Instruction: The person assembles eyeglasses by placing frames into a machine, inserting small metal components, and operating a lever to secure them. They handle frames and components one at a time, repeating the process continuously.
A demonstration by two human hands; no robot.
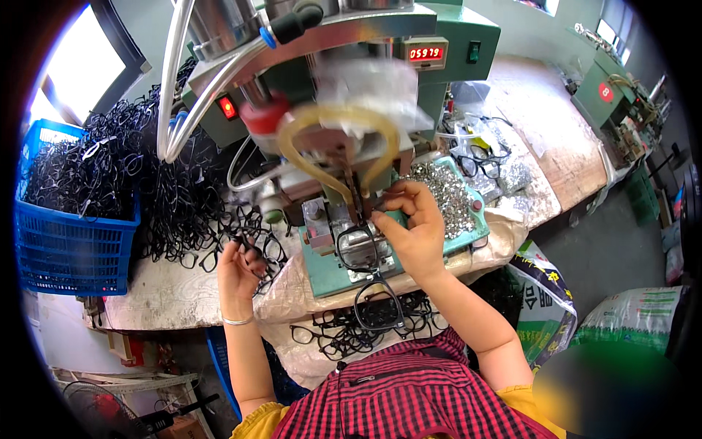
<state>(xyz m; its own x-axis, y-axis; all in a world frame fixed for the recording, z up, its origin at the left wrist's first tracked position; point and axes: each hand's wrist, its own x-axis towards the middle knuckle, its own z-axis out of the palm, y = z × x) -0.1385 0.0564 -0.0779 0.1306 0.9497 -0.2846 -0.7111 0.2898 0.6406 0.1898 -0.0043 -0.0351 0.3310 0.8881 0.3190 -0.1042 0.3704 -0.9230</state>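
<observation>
My right hand [417, 230] pinches a black glasses frame [376, 276] near its upper end, at the work point of a green press [314, 272]. The frame hangs down toward me, one rim over the metal fixture [319, 228] and the other past the base's front edge. My left hand [238, 278] is at the edge of a loose pile of black glasses frames [272, 249], fingers curled round a dark frame there; slight blur hides the exact grip. Above the fixture a yellowish loop of tubing [292, 150] stands in front of the press head.
A green tray [479, 228] of small metal parts sits right of the press. At left, a blue basket [77, 252] brims with black frames; more lie heaped beside it. Several frames [336, 338] rest near my lap. Bagged parts [501, 172] and frames are at the back right.
</observation>
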